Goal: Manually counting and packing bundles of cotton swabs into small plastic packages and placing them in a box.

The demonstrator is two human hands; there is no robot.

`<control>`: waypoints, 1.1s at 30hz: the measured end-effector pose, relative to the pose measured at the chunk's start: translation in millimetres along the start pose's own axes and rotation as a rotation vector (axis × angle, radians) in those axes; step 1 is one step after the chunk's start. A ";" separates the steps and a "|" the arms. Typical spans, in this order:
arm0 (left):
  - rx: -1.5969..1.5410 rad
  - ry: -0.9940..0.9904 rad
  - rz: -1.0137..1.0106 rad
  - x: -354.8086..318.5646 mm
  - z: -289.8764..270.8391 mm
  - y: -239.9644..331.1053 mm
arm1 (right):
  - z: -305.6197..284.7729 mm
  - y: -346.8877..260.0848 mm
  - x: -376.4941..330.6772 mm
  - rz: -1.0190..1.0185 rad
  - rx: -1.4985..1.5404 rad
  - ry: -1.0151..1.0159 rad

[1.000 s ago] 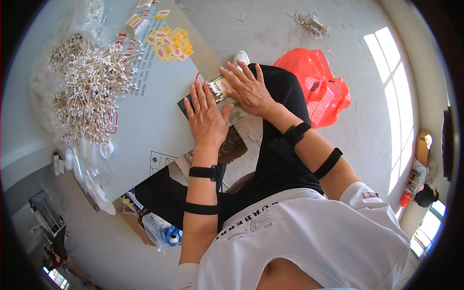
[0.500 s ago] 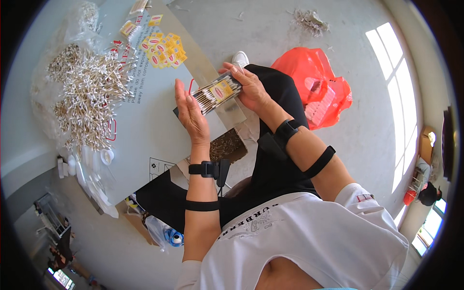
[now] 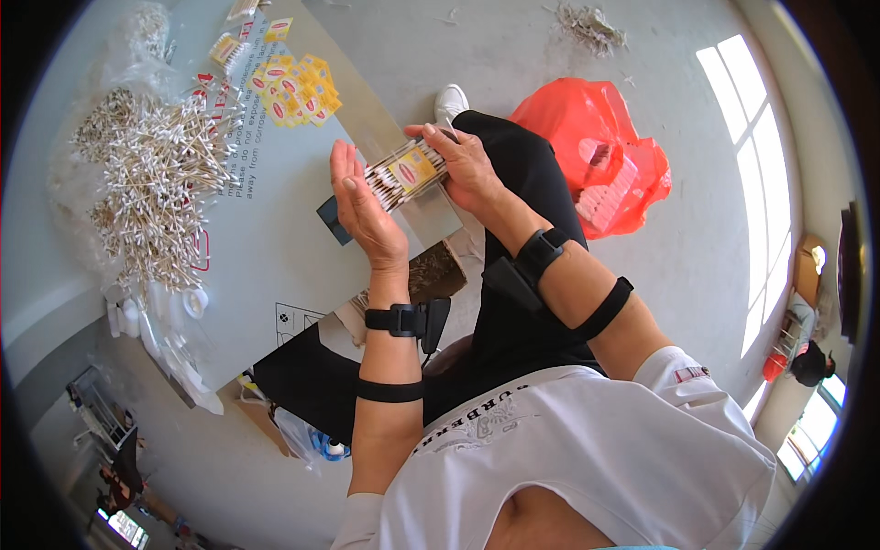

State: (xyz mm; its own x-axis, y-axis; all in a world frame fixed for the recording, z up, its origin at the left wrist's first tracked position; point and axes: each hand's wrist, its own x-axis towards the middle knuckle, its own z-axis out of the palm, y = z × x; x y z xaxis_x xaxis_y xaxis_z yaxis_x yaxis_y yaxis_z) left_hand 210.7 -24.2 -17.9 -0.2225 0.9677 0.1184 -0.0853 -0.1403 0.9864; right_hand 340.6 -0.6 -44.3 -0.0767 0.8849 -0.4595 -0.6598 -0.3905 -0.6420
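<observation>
A pack of cotton swabs (image 3: 385,189) with a yellow label card (image 3: 412,170) is held up between my hands near the table's edge. My right hand (image 3: 472,172) grips its right end, thumb on top. At its other end is my left hand (image 3: 374,213), its fingers straight and together and the palm turned toward the swab tips. Whether the left palm presses on the tips is hard to see. A dark block (image 3: 332,222) rests on the table beside my left hand. A pile of yellow label cards (image 3: 298,90) lies farther off on the table.
A big heap of loose cotton swabs (image 3: 160,183) spills from a clear plastic bag on the table's left. Another small swab pack (image 3: 226,51) lies beyond the labels. A red plastic bag (image 3: 559,119) with packs inside sits on the floor at right. An open carton (image 3: 435,275) stands below the table edge.
The swab pack has shifted slightly left and up, its left end now nearer my left palm. More of the dark block shows on the table.
</observation>
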 end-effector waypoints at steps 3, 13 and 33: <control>-0.125 0.020 -0.028 0.4 9.5 -2.1 | 0.7 -0.2 -1.4 -0.005 -0.029 0.008; -0.218 0.009 -0.034 2.7 16.9 -4.0 | 2.1 2.3 -3.6 -0.100 -0.159 0.015; -0.302 0.191 -0.021 -4.7 11.5 0.5 | -6.9 7.0 3.3 -0.073 0.037 0.055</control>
State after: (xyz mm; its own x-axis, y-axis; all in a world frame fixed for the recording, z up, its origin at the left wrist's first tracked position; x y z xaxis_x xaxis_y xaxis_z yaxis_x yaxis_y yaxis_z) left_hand 222.8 -26.3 -16.7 -0.3926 0.9185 0.0469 -0.3683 -0.2037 0.9071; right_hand 340.8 -2.2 -54.5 0.0129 0.8951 -0.4458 -0.6897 -0.3148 -0.6521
